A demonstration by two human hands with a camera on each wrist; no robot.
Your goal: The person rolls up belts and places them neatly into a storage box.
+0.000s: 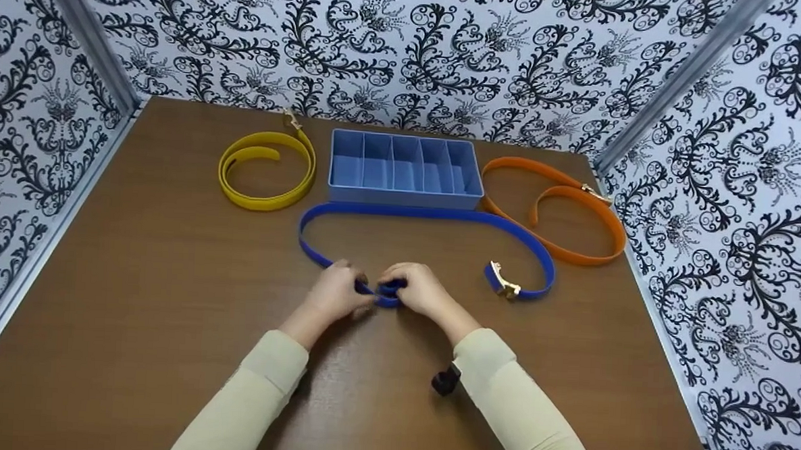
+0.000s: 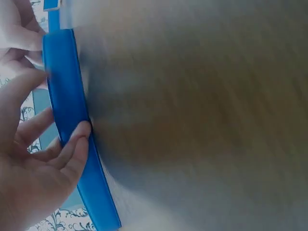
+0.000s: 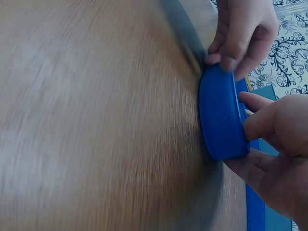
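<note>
A blue belt (image 1: 408,212) stands on its edge in a wide loop, its gold buckle (image 1: 503,282) lying to the right. Between the two hands, its near end is wound into a small coil (image 1: 389,301). My left hand (image 1: 333,293) pinches the strap just left of that coil; the left wrist view shows thumb and fingers on either side of the band (image 2: 67,82). The right hand (image 1: 421,290) grips the coil from the right. Seen from the right wrist, its fingers (image 3: 262,122) reach inside the blue roll (image 3: 221,115), with the thumb hard to make out.
Behind the blue belt stands a blue-grey box (image 1: 405,198) with several compartments. A coiled yellow belt (image 1: 266,203) lies at its left, a looped orange belt (image 1: 575,257) at its right, close to the blue strap. Patterned walls (image 1: 421,57) border the brown table (image 1: 167,309).
</note>
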